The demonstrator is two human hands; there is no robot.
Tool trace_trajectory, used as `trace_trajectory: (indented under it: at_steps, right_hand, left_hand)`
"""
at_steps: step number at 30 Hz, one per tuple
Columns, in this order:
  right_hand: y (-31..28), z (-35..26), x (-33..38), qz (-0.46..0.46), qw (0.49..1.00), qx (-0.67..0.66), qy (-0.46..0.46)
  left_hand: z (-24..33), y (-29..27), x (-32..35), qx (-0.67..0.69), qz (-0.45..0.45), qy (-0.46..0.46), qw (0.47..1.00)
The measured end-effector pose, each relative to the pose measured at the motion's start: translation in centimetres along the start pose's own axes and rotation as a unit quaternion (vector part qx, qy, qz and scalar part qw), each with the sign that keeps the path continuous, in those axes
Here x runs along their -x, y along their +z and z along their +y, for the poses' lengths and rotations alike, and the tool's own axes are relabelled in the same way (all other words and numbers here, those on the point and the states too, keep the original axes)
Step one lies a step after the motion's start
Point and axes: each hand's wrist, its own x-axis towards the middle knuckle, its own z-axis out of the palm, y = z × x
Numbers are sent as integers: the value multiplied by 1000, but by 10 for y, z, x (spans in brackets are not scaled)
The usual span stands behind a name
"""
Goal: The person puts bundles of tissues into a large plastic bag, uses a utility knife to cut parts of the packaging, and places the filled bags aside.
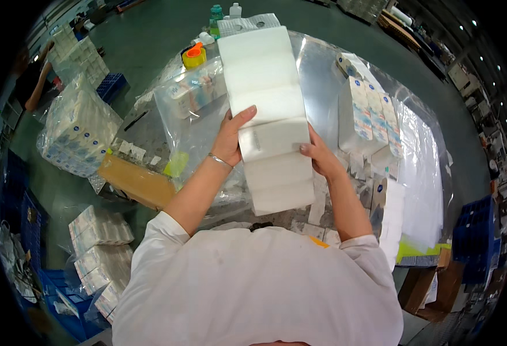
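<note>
A long row of white tissue packs [262, 66] is held up over the table, its plain white faces turned toward me. My left hand [230, 137] grips its left side near the middle, with the thumb laid on the white face. On the opposite side my right hand [321, 154] holds on slightly lower, thumb in front. The fingers behind the row are partly hidden. Left of the row, a clear plastic bag [170, 115] lies on the table with printed tissue packs [193, 95] in or under it. Several printed tissue packs [364, 118] stand to the right.
An orange and yellow tape dispenser [194, 56] and a green bottle [216, 20] sit at the back. Clear plastic sheets [423, 167] cover the right edge. A cardboard box [135, 181] lies at the left. Wrapped bundles [77, 135] and another person [34, 86] are farther left.
</note>
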Motion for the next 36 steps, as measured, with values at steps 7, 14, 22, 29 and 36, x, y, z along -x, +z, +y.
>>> trace_trajectory:
  at_steps: [7,14,22,29,36]
  right_hand:
    - [19,0,-8,39,997,-65,25]
    - [-40,40,14,102,979,-155,85]
    - [-43,51,98,149,944,-278,93]
    - [-52,45,123,167,941,-271,115]
    - [-57,25,135,87,934,-225,265]
  left_hand:
    - [11,-8,-3,41,18,-31,999]
    - [17,-61,-4,-386,10,-53,921]
    - [-44,-150,71,-724,-167,-155,652]
    - [-60,-135,110,-840,-170,27,515]
    - [-44,-160,22,-562,170,3,810]
